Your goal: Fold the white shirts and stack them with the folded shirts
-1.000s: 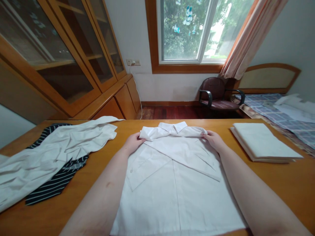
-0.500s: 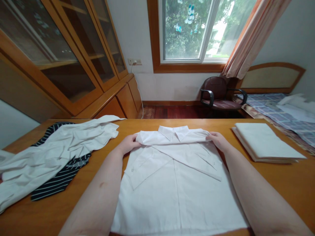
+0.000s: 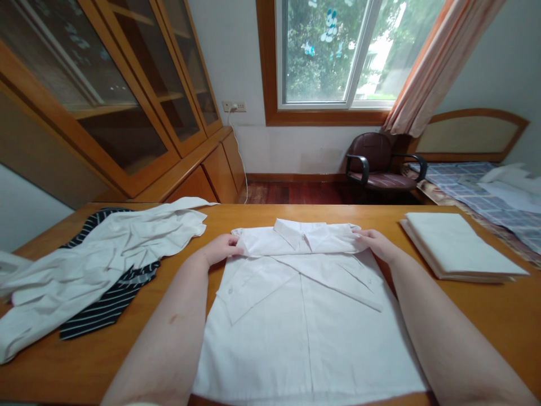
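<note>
A white collared shirt (image 3: 270, 349) lies front side up on the wooden table, its sleeves laid across the chest. The collar end is turned over into a band along the far edge, with the collar (image 3: 291, 232) in the middle of it. My left hand (image 3: 224, 248) pinches the left end of this band between thumb and fingers. At the right end, my right hand (image 3: 374, 242) grips the band in the same way. Some fingertips are hidden by the cloth.
On the left of the table (image 3: 240, 213) lies a crumpled white garment (image 3: 105, 254) over a black striped cloth (image 3: 112, 301). A folded white stack (image 3: 459, 242) sits at the right. Beyond are a chair (image 3: 376, 163), a bed (image 3: 456, 177) and a glass-door cabinet (image 3: 169, 152).
The turned-over band at the collar end has come slightly nearer to me and looks a little deeper. Both hands keep hold of its ends. The view has shifted slightly.
</note>
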{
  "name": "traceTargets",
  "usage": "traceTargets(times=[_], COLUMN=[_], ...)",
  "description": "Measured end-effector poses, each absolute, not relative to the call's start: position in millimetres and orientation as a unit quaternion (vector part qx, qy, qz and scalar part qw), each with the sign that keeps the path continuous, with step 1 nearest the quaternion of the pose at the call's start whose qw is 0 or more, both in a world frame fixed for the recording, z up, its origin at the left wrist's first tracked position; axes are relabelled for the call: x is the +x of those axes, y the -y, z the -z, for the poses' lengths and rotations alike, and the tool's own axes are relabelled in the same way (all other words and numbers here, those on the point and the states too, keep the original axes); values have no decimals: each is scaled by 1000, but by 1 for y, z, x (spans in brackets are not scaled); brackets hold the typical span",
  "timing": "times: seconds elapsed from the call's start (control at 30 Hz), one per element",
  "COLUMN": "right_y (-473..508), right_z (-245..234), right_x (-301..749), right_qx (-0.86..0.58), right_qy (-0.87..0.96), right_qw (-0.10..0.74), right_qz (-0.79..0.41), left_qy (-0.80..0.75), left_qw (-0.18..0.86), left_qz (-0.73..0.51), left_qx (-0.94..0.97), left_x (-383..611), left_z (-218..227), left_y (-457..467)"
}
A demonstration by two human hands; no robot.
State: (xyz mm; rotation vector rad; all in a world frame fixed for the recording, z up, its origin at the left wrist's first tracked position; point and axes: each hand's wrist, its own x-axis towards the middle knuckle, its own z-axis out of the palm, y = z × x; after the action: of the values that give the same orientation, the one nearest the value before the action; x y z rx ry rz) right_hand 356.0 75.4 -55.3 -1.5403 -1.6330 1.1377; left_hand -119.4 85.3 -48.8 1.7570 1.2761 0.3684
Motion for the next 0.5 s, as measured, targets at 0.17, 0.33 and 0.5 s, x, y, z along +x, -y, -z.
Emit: traceTargets(times=[0.17, 0.33, 0.5], right_y=[-77, -79, -81], right_z=[61, 63, 53], right_x=[354, 348, 342], right_qx=[-605, -678, -624], right_qy=[675, 670, 758], right_qw=[268, 194, 147], right_qz=[-324, -230, -125], left_qy=[-555, -621, -590], left_qw=[405, 345, 238], left_qz=[-162, -194, -219], left_qx=[708, 676, 740], left_x=[-122, -115, -95], left_z=[54, 58, 42], left_y=[-86, -86, -79])
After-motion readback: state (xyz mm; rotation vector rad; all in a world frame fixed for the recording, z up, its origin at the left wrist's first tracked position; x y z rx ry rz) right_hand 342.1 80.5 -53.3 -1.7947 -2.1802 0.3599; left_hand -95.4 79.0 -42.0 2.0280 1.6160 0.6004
